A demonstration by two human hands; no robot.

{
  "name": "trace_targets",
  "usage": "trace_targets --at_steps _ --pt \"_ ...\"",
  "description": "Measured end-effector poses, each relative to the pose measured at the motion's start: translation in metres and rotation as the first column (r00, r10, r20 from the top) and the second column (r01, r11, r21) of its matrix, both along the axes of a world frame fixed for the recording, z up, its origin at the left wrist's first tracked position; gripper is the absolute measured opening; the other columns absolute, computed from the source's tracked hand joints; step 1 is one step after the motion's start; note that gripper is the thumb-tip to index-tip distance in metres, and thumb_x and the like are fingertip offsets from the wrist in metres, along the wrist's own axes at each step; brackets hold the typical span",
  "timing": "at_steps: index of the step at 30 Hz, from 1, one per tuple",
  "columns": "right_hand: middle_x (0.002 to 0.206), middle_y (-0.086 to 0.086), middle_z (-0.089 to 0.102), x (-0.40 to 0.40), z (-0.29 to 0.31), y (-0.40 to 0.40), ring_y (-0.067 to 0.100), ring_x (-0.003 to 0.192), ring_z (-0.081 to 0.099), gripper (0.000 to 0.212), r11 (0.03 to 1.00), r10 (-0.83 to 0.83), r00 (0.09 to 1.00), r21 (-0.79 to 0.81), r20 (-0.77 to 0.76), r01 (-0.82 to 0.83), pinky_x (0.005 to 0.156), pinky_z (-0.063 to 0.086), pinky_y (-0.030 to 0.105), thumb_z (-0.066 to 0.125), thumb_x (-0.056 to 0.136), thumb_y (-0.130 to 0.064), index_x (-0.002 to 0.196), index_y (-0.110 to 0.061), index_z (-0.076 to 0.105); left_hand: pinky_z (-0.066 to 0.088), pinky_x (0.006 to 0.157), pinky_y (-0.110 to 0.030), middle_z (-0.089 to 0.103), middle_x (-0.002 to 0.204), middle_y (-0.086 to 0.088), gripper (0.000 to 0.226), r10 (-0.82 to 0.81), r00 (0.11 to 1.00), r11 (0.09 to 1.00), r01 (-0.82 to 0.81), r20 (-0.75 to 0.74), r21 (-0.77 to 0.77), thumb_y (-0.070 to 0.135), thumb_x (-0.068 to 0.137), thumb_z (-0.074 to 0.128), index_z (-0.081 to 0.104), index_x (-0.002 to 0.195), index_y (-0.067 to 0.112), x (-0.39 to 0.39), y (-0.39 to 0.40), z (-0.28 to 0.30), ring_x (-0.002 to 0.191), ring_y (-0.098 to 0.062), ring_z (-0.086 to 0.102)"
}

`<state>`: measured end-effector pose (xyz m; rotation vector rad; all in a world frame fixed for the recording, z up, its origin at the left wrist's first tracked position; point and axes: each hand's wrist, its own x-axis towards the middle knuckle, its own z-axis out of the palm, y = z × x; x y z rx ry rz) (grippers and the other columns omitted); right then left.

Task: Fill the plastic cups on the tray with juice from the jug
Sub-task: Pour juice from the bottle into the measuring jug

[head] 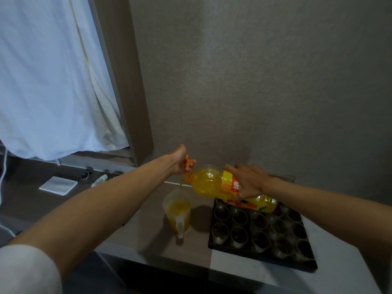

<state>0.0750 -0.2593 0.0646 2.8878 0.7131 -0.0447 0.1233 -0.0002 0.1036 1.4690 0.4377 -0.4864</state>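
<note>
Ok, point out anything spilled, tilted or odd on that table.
No spill is visible. The juice bottle is tipped nearly flat on purpose, the left hand at its orange neck handle and the right hand on its body, pouring into the jug. The cups stand upright in the tray and appear empty.
</note>
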Motion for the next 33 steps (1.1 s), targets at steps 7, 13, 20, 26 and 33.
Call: trace_targets --at_steps 7,13,20,26,33 --pt "0.129 0.007 0.059 -0.0004 0.0001 -0.0002 0.029 0.107 0.061 0.113 1.000 -0.003 1.000 0.006 0.012 0.003 0.077 0.039 0.033 0.074 0.066 -0.074 0.155 -0.031 0.019 0.027 0.046 -0.023 0.052 0.081 -0.012 0.039 -0.002 1.000 1.000 0.002 0.006 0.002 0.035 0.110 0.019 0.033 0.082 0.013 -0.0014 -0.0013 0.0013 0.060 -0.015 0.040" --pt "0.129 0.007 0.058 -0.0022 0.0003 -0.0014 0.029 0.105 0.061 0.114 1.000 -0.007 1.000 0.009 0.008 0.007 0.076 0.037 0.032 0.074 0.067 -0.075 0.156 -0.030 0.018 0.028 0.040 -0.022 0.052 0.079 -0.012 0.040 0.000 1.000 1.000 0.000 -0.009 0.001 0.037 0.110 0.019 0.034 0.082 0.013 -0.0017 -0.0004 0.0001 0.059 -0.015 0.041" --pt "0.129 0.008 0.058 -0.0060 0.0030 -0.0003 0.030 0.107 0.061 0.112 1.000 -0.007 1.000 0.001 -0.006 0.007 0.081 0.044 0.035 0.075 0.068 -0.074 0.154 -0.030 0.019 0.029 0.035 -0.020 0.052 0.082 -0.013 0.045 0.009 1.000 1.000 -0.009 -0.010 -0.004 0.039 0.110 0.018 0.035 0.080 0.010 -0.0019 -0.0005 -0.0014 0.059 -0.015 0.040" --pt "0.124 0.006 0.058 -0.0067 0.0028 0.0002 0.029 0.102 0.061 0.111 1.000 -0.011 1.000 -0.003 0.001 0.011 0.077 0.043 0.035 0.075 0.065 -0.075 0.151 -0.032 0.020 0.028 0.036 -0.019 0.051 0.083 -0.013 0.044 0.001 1.000 1.000 -0.001 -0.006 0.000 0.038 0.110 0.017 0.034 0.080 0.011 -0.0023 -0.0019 -0.0020 0.060 -0.015 0.039" --pt "0.120 0.007 0.061 -0.0090 0.0032 0.0009 0.029 0.099 0.062 0.108 1.000 -0.008 1.000 -0.012 0.007 0.008 0.078 0.048 0.035 0.075 0.065 -0.074 0.149 -0.031 0.024 0.027 0.035 -0.018 0.051 0.082 -0.012 0.040 -0.011 1.000 1.000 0.011 -0.005 0.003 0.033 0.109 0.018 0.035 0.081 0.012 -0.0054 -0.0002 -0.0010 0.060 -0.014 0.038"
